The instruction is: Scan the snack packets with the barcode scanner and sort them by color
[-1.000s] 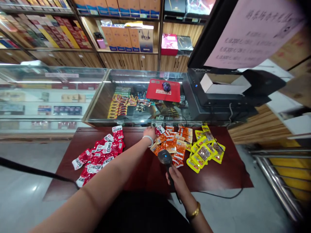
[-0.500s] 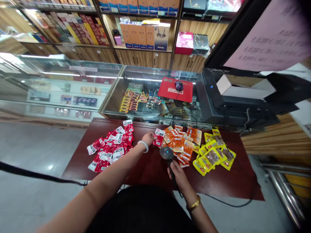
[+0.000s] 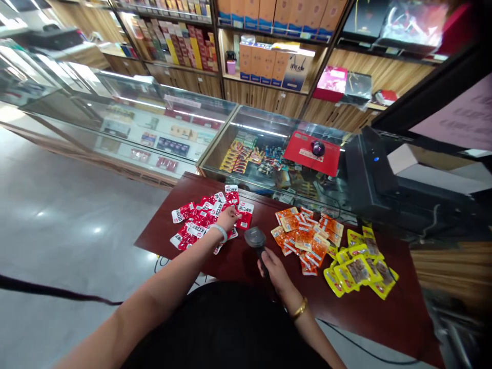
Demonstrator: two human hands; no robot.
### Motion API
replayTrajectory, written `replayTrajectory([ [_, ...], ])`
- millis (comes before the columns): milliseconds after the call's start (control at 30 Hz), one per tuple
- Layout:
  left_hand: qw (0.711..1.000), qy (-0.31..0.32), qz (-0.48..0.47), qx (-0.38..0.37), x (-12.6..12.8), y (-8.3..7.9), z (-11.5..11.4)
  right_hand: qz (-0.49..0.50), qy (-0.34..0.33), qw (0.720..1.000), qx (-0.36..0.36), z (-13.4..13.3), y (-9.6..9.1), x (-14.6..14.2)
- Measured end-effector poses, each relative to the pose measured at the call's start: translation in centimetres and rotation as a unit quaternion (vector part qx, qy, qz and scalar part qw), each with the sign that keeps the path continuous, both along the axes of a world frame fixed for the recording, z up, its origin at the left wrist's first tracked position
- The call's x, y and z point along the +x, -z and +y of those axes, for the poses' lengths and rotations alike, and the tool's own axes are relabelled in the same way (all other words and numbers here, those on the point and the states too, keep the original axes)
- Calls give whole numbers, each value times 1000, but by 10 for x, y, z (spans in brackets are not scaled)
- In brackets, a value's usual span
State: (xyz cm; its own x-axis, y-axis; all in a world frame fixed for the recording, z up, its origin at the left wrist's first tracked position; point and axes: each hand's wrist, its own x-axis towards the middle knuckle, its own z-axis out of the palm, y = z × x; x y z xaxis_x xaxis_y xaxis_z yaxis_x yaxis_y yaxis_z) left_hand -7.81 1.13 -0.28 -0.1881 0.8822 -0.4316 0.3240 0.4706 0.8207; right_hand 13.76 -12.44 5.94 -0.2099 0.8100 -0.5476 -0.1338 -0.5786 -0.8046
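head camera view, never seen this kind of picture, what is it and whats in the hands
No robot here: these are a person's two bare hands, seen by a camera worn on the head, looking forward and down. On the dark red table lie three heaps: red-and-white packets on the left, orange packets in the middle, yellow packets on the right. The right hand holds a handheld scanner. The left hand has its fingers at one red packet; whether they grip it is unclear.
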Motion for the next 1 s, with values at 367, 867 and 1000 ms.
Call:
replayTrajectory([
  [367, 917, 28, 396, -36, -106, -33, 30, -6, 28, 1000, 0, -6, 1, 5],
  [867, 872, 365, 310, 106, 196, 0, 56, 10, 171, 984, -54, -31, 17, 89],
  [1000, 852, 385, 341, 95, 225, 6, 56, 6, 180, 983, -45, -39, 23, 113],
])
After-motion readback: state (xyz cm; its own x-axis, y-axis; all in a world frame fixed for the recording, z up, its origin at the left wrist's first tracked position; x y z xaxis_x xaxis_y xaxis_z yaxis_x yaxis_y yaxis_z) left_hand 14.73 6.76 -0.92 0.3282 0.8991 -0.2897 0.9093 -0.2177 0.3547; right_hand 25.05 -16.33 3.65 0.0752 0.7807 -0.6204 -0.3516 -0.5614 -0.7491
